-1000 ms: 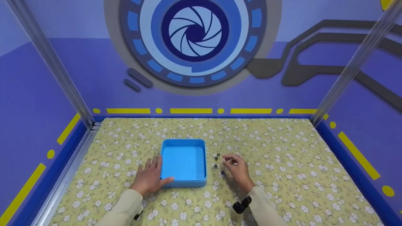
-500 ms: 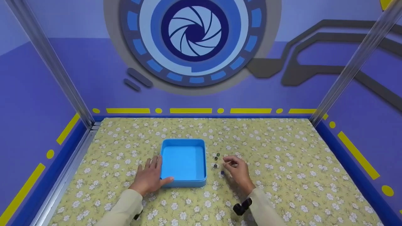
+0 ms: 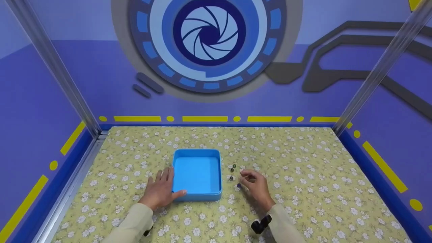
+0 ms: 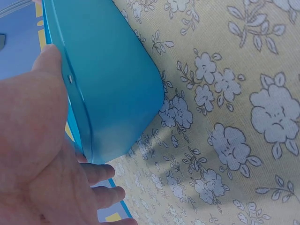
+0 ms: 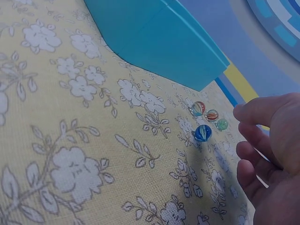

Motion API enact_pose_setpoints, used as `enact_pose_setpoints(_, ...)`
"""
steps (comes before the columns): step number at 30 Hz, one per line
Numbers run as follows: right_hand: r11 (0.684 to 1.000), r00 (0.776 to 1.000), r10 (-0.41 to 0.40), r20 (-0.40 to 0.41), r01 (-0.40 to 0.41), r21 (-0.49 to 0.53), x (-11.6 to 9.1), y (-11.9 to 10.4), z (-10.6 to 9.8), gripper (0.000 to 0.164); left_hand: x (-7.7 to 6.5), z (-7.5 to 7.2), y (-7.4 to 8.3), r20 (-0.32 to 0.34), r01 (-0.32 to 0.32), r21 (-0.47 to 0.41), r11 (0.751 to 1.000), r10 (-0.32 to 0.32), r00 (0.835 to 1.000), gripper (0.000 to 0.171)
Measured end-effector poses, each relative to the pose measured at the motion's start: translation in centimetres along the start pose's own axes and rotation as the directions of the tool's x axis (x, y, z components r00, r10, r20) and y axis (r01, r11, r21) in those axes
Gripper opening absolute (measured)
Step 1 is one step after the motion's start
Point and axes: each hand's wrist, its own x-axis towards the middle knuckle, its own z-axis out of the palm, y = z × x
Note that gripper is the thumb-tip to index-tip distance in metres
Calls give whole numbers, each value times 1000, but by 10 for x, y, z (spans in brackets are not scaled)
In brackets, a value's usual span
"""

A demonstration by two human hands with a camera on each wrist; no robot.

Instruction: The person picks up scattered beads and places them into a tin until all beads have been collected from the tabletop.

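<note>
A square blue box (image 3: 197, 175) with an open top stands on the flowered cloth. My left hand (image 3: 159, 190) lies along its left side, fingers straight, thumb touching the front rim near the corner. In the left wrist view the palm is right beside the box wall (image 4: 108, 70). To the right of the box lie several glass marbles: a blue one (image 5: 203, 133), a green one (image 5: 222, 124) and two with red and yellow streaks (image 5: 198, 108). Just right of them hovers my right hand (image 3: 254, 184), its fingers loosely bent and holding nothing.
A yellow cloth (image 3: 303, 168) with white flowers covers the table. Blue printed walls (image 3: 216, 104) rise at the back and both sides, with metal posts (image 3: 374, 74) at the corners.
My right hand has drifted very slightly toward me. The left hand, the box and the marbles stay where they were.
</note>
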Motion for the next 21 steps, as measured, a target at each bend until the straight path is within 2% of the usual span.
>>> enact_pose_setpoints(5, 1000, 1000, 3, 19, -3, 0, -7, -9, -1, 23, -1, 0, 1, -16, -3, -7, 1000, 3, 1000, 101)
enact_pose_setpoints(13, 999, 999, -25, 42, 24, 26, -8, -5, -2, 25, -1, 0, 0, -10, -4, -15, 1000, 4, 1000, 100)
enact_pose_setpoints(21, 1000, 998, -13, 56, 14, -16, -8, 2, -1, 26, -1, 0, 0, -13, -6, -15, 1000, 6, 1000, 100)
